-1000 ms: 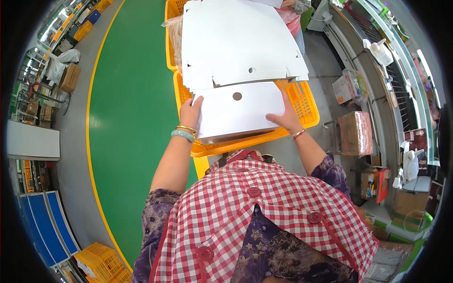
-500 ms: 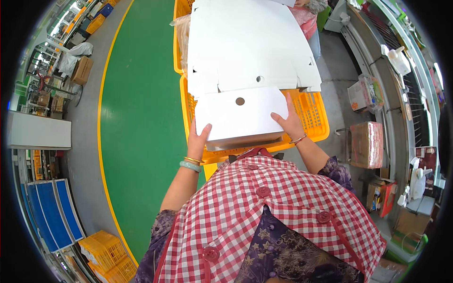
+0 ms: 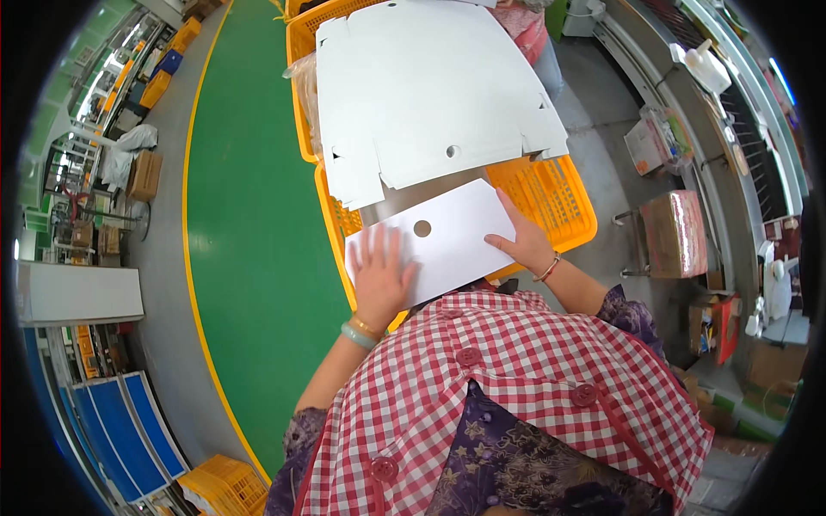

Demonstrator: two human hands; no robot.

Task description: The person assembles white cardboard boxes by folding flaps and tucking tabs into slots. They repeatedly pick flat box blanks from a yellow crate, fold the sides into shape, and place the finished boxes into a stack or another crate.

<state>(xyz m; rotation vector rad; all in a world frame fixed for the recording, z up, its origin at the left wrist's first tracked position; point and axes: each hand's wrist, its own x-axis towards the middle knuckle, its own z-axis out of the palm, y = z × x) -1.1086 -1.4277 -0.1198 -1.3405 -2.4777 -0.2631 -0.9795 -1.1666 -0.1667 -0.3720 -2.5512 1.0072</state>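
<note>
**Both palms on the white card panel**

The left hand (image 3: pixel 379 277) is lying flat, fingers spread, on the near-left corner of the white cardboard panel (image 3: pixel 439 241); the right hand (image 3: pixel 522 243) is pressing open-fingered on its right edge (neither is clenching or gripping). The panel is resting straight ahead of the person on an orange plastic crate (image 3: pixel 551 198), its long axis running left to right, slightly tilted, a round hole near its middle. Just beyond it, a larger unfolded white carton blank (image 3: pixel 430 86) is covering more crates. A green floor strip (image 3: pixel 249 215) is running alongside on the left; boxes are standing at right.
</note>
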